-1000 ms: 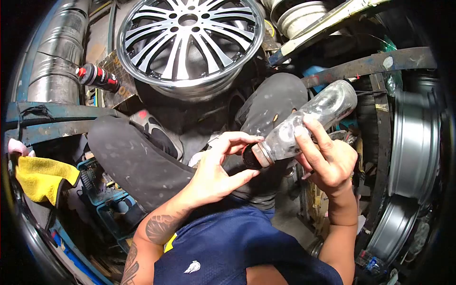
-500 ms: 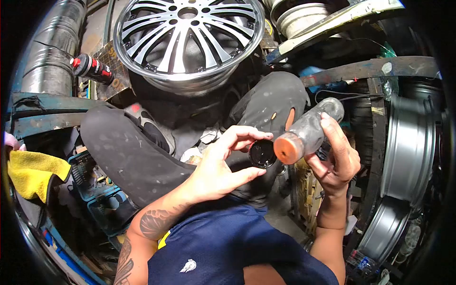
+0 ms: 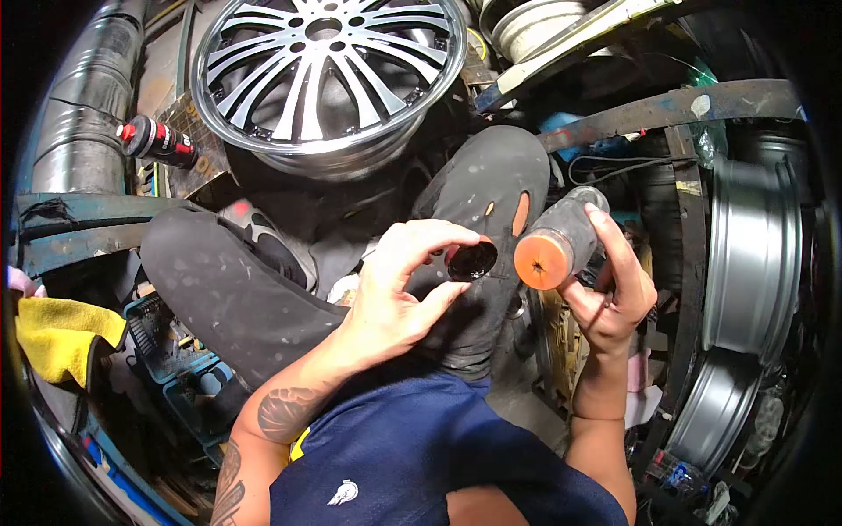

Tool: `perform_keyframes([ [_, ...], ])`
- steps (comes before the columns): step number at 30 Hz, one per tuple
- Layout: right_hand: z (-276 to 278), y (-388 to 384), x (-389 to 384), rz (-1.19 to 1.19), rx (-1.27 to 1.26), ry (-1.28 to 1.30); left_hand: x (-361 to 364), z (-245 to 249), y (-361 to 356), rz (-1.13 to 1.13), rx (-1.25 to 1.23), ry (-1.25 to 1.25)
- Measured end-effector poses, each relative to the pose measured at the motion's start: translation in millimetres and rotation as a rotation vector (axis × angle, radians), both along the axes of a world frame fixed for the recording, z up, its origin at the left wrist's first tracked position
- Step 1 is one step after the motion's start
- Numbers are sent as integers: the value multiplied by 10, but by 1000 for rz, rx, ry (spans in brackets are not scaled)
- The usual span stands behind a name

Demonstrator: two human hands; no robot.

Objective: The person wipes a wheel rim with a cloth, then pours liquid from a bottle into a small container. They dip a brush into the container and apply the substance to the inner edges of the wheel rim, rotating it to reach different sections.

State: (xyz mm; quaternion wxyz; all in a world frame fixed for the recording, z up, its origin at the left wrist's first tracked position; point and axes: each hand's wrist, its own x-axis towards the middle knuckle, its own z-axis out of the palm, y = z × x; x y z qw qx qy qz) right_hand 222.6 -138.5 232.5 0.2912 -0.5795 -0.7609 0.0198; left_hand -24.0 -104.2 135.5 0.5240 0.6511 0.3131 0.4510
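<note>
My left hand (image 3: 399, 285) pinches a small, round black cap (image 3: 472, 259) between thumb and fingers, its dark hollow side facing me. In my right hand (image 3: 616, 298) lies a grey, smudged cylindrical bottle (image 3: 579, 223) with thumb and fingers around its side. The bottle is tilted, its flat orange end (image 3: 541, 261) turned towards me, and a dark star-shaped mark sits at the centre of that end. Cap and bottle are apart, side by side above my right knee.
A multi-spoke alloy wheel (image 3: 329, 88) lies in front of my legs. A black bottle with a red cap (image 3: 160, 142) is at left, above a yellow cloth (image 3: 66, 337) and a blue plastic basket (image 3: 162, 337). Silver rims (image 3: 750, 263) stand at right beside a metal frame (image 3: 693, 114).
My left hand has drawn the cap slightly left and up, tilting it. The bottle's orange end has turned more towards me, and the gap between them has widened. The view has shifted a little.
</note>
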Motion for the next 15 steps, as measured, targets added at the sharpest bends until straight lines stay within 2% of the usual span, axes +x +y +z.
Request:
perform_keyframes([
  [7,-31,-22,-16,-20,-32,-9,55,9,-21,60,-73,-36],
  [10,-32,-20,-21,-11,-36,-17,49,-15,-23,14,-76,-22],
  [15,-124,27,39,47,58,-62,66,1,-33,35,-144,-46],
])
